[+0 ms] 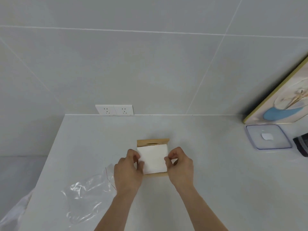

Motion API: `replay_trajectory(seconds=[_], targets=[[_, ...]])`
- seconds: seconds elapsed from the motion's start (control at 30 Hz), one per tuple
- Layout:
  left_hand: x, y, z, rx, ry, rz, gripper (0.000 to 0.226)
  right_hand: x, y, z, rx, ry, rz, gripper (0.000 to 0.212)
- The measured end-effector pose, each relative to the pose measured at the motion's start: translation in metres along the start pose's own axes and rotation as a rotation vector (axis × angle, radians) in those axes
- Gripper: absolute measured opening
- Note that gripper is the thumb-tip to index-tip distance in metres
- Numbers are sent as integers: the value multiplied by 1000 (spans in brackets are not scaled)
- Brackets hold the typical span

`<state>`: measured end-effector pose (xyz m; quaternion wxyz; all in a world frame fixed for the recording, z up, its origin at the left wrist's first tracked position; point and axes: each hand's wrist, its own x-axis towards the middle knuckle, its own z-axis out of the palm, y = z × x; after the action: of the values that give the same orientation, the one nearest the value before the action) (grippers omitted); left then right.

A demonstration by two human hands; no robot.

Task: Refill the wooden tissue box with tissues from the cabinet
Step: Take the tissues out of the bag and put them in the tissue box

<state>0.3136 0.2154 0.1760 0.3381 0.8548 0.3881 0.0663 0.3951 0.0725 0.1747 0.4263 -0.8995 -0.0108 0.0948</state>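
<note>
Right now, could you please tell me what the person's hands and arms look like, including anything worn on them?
Both arms are bare from the bottom edge of the view up to the wrists, with no sleeves in sight. The left hand and the right hand wear no gloves, and no rings, watch, bracelet or markings show. The fingernails appear short and unpainted.

White tissues (153, 160), tan wooden tissue box (152, 141), pale grey countertop (208, 164).
</note>
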Motion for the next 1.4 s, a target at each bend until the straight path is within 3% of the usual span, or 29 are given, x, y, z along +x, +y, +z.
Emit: replay_trajectory(seconds=[0.1,0.27,0.47,0.77,1.0,1.23,1.4], targets=[[0,1,3,140,19,115,18,-1,5,3,-92,-19,-90,27],[0,3,6,300,33,217,31,-1,4,8,-228,1,-252,19],[2,-1,11,419,49,310,43,-1,3,12,-403,-35,-424,29],[0,-3,22,423,35,268,43,7,-1,19,-726,-217,-395,34],[10,-8,27,456,-76,154,39,11,-6,28,-880,-310,-337,37],[17,-6,33,538,-180,92,43,6,-10,26,-864,-274,-380,36],[20,-2,31,540,-191,83,39,10,-6,19,-815,-134,-491,37]])
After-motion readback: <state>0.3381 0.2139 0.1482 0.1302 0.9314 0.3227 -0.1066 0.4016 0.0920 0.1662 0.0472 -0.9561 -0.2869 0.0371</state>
